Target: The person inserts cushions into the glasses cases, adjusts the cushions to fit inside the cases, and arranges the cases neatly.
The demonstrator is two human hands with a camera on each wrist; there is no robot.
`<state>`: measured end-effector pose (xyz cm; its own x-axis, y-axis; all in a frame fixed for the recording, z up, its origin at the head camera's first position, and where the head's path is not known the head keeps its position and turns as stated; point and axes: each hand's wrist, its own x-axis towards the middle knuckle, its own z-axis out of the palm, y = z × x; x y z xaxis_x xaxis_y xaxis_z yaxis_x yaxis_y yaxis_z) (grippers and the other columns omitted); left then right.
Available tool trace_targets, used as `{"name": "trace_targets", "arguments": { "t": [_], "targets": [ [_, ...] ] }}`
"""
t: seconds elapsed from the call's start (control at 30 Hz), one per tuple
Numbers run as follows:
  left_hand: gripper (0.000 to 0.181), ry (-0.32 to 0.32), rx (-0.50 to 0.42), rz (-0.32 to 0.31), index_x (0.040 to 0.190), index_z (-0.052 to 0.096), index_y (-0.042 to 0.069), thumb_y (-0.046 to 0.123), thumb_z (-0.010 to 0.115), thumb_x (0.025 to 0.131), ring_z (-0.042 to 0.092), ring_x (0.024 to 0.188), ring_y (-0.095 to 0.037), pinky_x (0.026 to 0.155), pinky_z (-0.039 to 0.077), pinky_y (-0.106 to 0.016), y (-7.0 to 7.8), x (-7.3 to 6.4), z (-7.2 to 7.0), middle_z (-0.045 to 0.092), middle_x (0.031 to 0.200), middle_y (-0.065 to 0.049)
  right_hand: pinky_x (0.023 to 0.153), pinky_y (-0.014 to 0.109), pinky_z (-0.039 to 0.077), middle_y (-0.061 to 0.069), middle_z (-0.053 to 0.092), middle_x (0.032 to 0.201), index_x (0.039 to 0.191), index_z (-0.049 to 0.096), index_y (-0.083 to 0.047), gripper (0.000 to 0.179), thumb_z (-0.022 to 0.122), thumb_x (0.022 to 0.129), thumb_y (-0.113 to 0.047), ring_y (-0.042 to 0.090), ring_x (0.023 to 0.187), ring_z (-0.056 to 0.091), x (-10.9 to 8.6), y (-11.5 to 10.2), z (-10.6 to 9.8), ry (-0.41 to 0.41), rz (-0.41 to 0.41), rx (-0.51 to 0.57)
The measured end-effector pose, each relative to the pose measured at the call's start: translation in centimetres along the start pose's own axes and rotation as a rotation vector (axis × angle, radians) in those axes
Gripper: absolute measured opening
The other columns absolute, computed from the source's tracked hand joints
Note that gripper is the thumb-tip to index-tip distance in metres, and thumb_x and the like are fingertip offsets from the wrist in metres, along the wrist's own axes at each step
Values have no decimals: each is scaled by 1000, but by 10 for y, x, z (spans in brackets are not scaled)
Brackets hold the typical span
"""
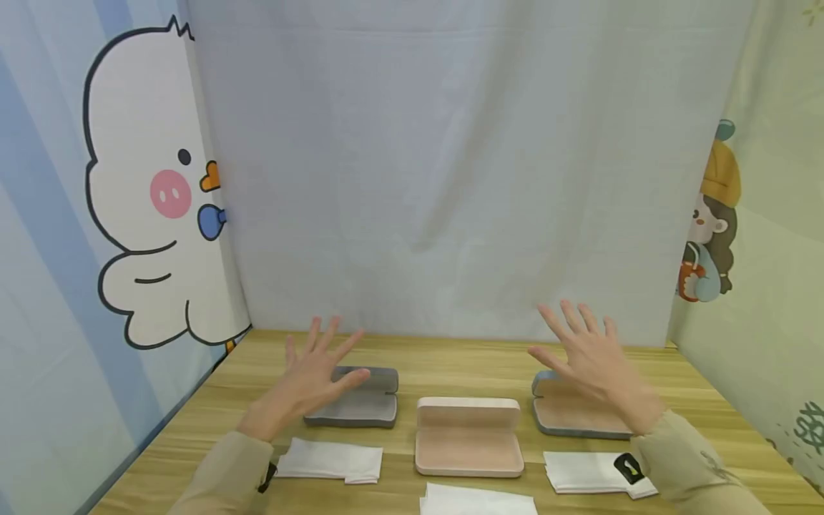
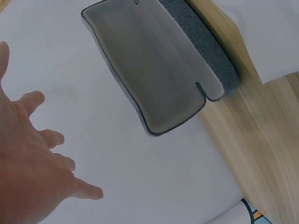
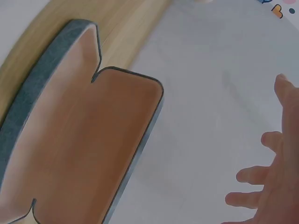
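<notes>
My left hand (image 1: pixel 313 379) hovers with spread fingers over an open dark grey glasses case (image 1: pixel 363 409) at the left of the table. On the other side my right hand (image 1: pixel 595 365), fingers also spread, is held above an open blue-grey glasses case (image 1: pixel 560 415) with a peach lining. Neither hand holds anything. Between them an open white glasses case (image 1: pixel 470 450) with a pale pink lining stands on the table. The left wrist view shows the grey case (image 2: pixel 149 60) with its bare lining; the right wrist view shows the blue-grey case (image 3: pixel 112 116), with nothing inside.
Folded white cloths lie in front of the cases: a left one (image 1: pixel 331 460), a middle one (image 1: pixel 476 501) and a right one (image 1: pixel 586 472). The wooden table (image 1: pixel 444 365) ends at a pale curtain (image 1: pixel 386 179), with printed curtains on both sides.
</notes>
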<state>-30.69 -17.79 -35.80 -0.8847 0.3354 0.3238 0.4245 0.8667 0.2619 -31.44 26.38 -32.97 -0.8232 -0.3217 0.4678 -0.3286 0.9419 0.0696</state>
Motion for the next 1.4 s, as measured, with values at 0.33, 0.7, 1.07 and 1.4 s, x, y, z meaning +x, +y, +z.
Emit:
{"name": "trace_targets", "arguments": {
  "t": [0.33,0.7,1.07,1.4],
  "targets": [
    [72,1,-17,-18,153,24,29,60,49,93,-3,147,-49,105,5,-84,-14,-5,-9,5,162,-20,100,65,41,25,35,151,153,26,-23,74,50,93,-59,46,134,39,22,-34,0,31,-68,48],
    [70,35,-9,-12,151,32,22,56,52,93,14,143,-54,106,19,-80,-24,-14,-19,16,158,-27,100,60,41,19,46,144,152,31,-26,72,49,92,-62,40,127,46,32,-69,0,32,-117,132],
    [70,3,-105,-64,146,38,8,48,58,93,39,130,-51,99,40,-70,-34,-24,-30,40,143,-30,55,19,33,-1,50,87,144,44,-19,64,58,92,-53,8,63,38,35,-115,3,-37,-200,377],
    [69,-117,-256,-75,144,37,4,39,64,92,64,76,-28,59,57,-35,-49,-36,-39,57,115,-27,48,18,40,-5,58,74,135,52,-8,53,58,95,-42,5,53,43,34,-152,10,-150,-248,716]
  ]
}}
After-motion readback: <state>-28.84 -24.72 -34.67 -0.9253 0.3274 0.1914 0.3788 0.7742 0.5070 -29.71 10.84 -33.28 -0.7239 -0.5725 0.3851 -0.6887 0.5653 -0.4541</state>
